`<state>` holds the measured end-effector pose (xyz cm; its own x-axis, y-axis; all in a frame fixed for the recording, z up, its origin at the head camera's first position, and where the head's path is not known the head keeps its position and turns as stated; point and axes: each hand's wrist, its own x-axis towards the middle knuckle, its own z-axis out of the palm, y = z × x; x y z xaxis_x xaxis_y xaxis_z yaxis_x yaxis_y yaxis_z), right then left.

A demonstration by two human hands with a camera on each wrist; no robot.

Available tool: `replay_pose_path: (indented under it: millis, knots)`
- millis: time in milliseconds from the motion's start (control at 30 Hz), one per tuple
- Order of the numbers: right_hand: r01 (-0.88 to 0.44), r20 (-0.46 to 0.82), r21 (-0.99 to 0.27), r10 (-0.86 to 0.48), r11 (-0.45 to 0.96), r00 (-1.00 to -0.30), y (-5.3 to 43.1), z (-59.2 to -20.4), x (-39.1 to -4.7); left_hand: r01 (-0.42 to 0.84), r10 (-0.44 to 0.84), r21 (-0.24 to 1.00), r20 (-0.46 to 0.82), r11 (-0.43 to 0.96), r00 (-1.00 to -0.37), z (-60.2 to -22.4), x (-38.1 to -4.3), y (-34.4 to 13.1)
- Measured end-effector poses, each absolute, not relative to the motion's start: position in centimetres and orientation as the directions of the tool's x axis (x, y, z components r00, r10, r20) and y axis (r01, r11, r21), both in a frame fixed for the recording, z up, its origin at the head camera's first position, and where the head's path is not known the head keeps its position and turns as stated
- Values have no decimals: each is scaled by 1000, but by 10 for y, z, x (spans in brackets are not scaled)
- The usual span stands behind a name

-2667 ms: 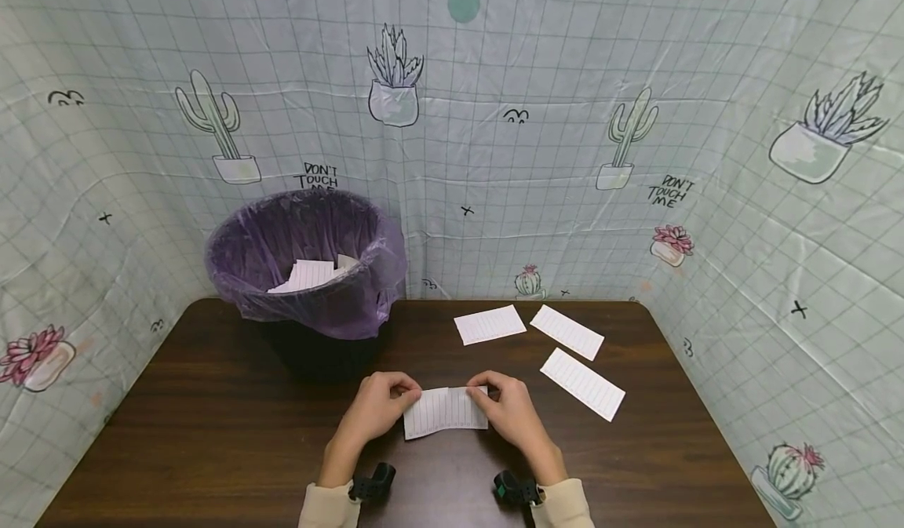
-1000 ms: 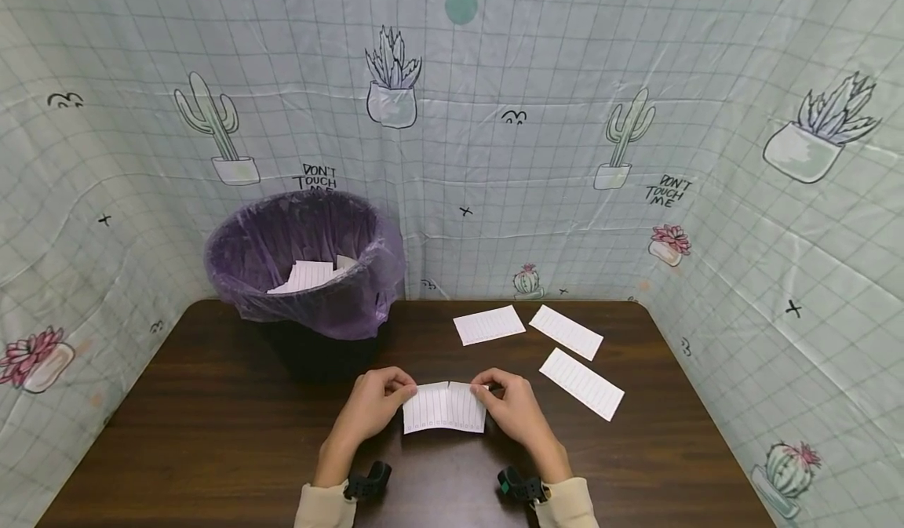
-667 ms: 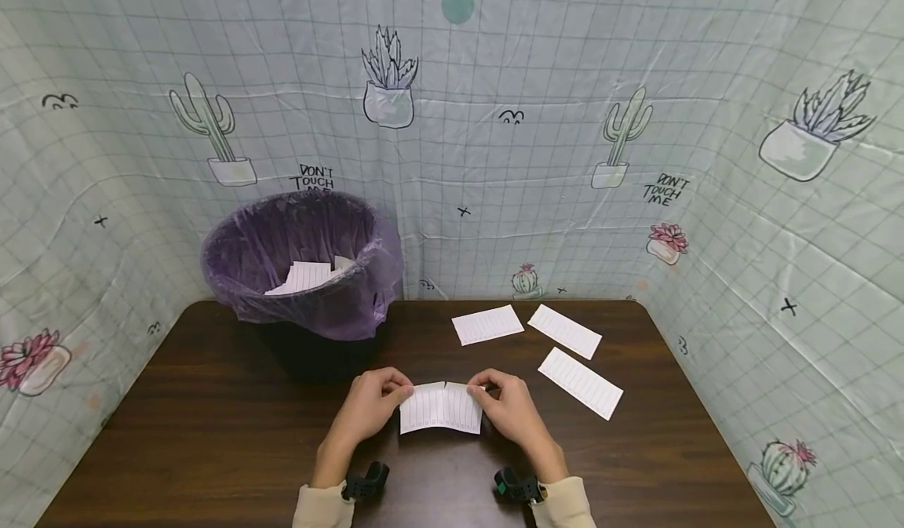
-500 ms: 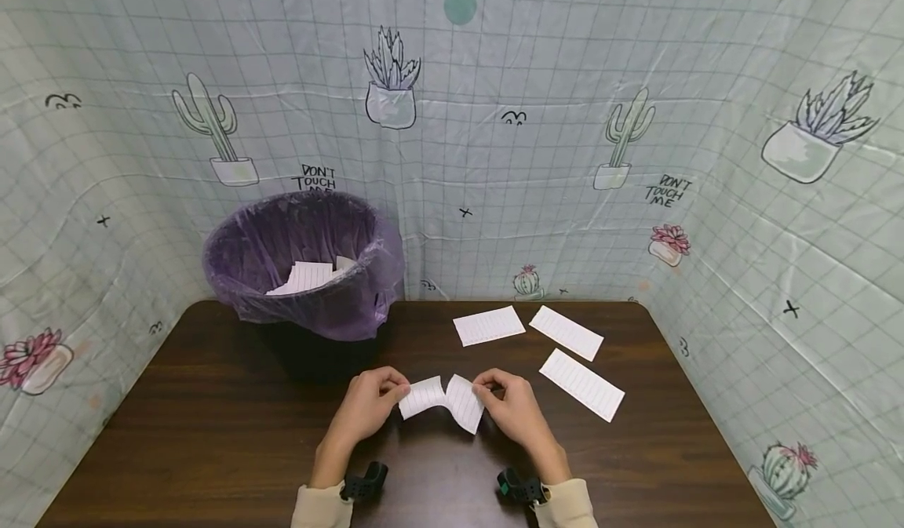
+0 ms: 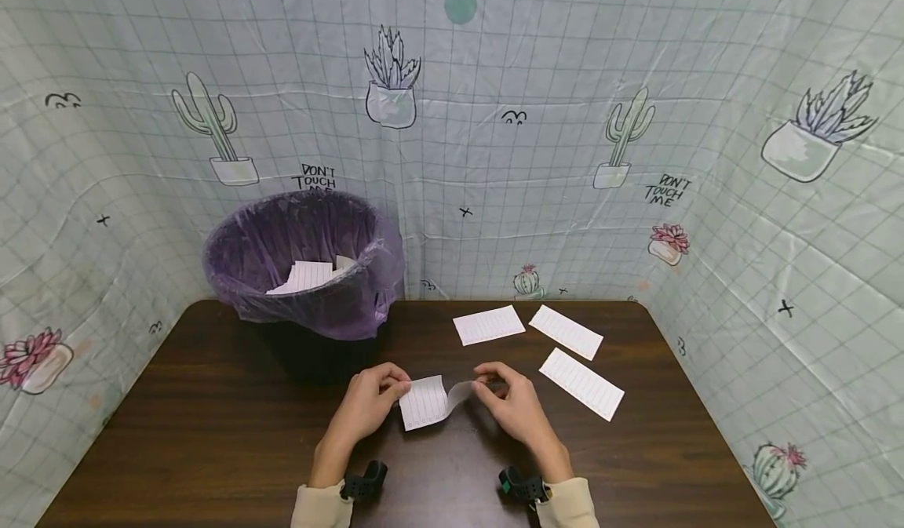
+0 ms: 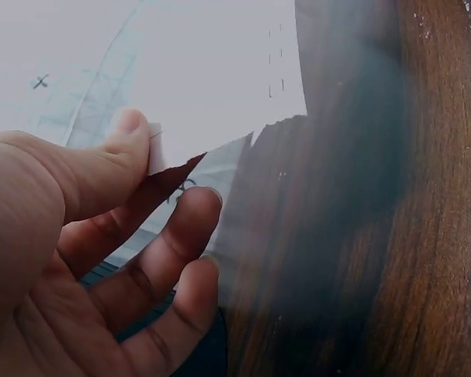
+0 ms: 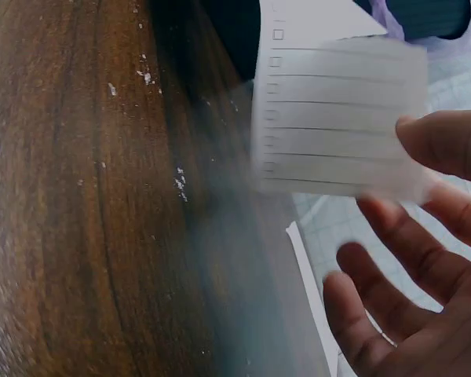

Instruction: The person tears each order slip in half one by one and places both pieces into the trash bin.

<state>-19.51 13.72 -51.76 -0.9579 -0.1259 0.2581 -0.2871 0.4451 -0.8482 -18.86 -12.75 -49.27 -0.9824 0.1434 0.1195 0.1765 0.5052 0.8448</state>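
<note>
A ruled checklist slip, torn across its middle, is held between both hands over the table. My left hand (image 5: 369,404) pinches the left half (image 5: 424,404) at its upper outer corner. With thumb and fingers, my right hand (image 5: 519,410) grips the right half (image 5: 460,393), which is twisted and curls upward. In the head view the halves appear to meet near the lower edge. A ragged torn edge of the slip (image 6: 212,71) shows in the left wrist view. Checkboxes and lines on the held half (image 7: 337,118) face the right wrist camera, slightly blurred.
A black bin (image 5: 321,347) with a purple plastic liner (image 5: 367,308) stands at the back left, with torn ruled paper (image 5: 311,275) inside. Three whole slips, (image 5: 489,325) lie flat on the brown wooden table (image 5: 212,434) at the back right. A cactus-print curtain (image 5: 466,159) surrounds the table.
The slip was nearly whole; a small tear at its top edge has run down through the middle. The right half has turned and curled over, and the right hand has risen slightly.
</note>
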Motion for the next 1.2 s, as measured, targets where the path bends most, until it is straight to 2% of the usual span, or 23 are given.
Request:
replay_pose_path:
  millis: [167,567,1200]
  knots:
    - [-298,276,-824,-118,481,-954,136,-519,-194,186,161,856,123,481,-979,-492,-188,-127]
    - [-331,314,-839,-113,433,-943,135,-514,-193,185,152,856,125,484,-980,-492,-187,-129]
    - [-288,266,-843,-113,454,-957,136,-514,-195,179,119,864,139,471,-983,-491,-189,-134]
